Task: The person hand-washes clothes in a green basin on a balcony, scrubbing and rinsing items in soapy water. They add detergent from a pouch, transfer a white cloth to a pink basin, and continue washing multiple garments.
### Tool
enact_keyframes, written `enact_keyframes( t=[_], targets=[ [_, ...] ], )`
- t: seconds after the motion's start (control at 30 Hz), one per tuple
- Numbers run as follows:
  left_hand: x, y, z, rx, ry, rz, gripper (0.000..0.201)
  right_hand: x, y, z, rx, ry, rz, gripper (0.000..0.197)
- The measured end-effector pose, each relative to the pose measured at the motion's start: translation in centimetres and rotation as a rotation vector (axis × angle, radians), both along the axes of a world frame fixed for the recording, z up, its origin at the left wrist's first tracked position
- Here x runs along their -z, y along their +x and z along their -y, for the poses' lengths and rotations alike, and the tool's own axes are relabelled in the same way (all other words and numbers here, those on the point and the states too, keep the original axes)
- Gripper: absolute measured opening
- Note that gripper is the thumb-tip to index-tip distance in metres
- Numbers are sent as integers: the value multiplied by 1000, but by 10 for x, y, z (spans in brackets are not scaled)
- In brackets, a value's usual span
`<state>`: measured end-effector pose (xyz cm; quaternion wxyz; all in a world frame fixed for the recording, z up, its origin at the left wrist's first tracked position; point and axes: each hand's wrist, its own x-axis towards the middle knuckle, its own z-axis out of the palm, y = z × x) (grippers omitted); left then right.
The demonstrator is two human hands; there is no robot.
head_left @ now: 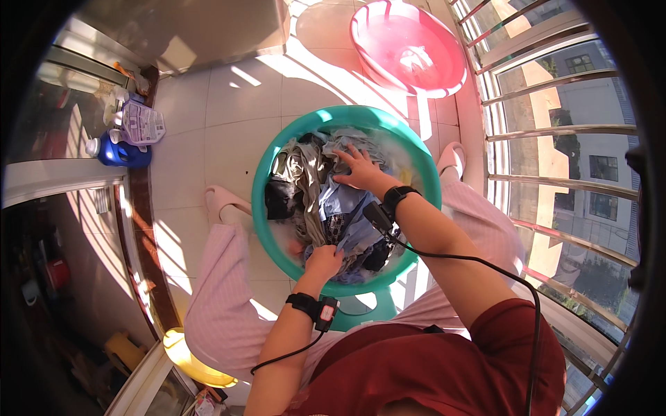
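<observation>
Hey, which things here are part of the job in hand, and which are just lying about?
Apparently in use:
green basin
clothes inside it
left hand, gripping clothes
right hand, spread over them

Apparently lying about:
pink basin
blue bottle
lavender container
yellow object

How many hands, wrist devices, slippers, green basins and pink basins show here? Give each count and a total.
Left hand and right hand: 2
Wrist devices: 2
Slippers: 2
Green basin: 1
Pink basin: 1
Total: 8
</observation>
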<state>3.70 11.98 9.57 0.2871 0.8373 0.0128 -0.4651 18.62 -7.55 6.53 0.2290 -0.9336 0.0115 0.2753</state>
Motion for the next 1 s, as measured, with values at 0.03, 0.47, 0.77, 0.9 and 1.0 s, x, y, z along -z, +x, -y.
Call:
enact_keyframes(
  t=[0.03, 0.47, 0.77, 0.9, 1.0],
  targets=[
    [-2, -2, -3, 11, -7, -2, 34, 6, -1, 1, -15, -41, -41, 72],
    [-8, 21, 3, -39, 70, 75, 31, 39, -66, 45, 249, 133, -115, 44],
    [-22, 67, 40, 287, -46, 632, 100, -19, -101, -15, 265, 784, 72, 38],
    [-1, 81, 53, 315, 190, 353, 80, 1, -119, 42, 419, 639, 379, 42],
    [16, 87, 55, 311, 343, 314, 54, 30, -120, 103, 512, 273, 407, 53]
  ],
)
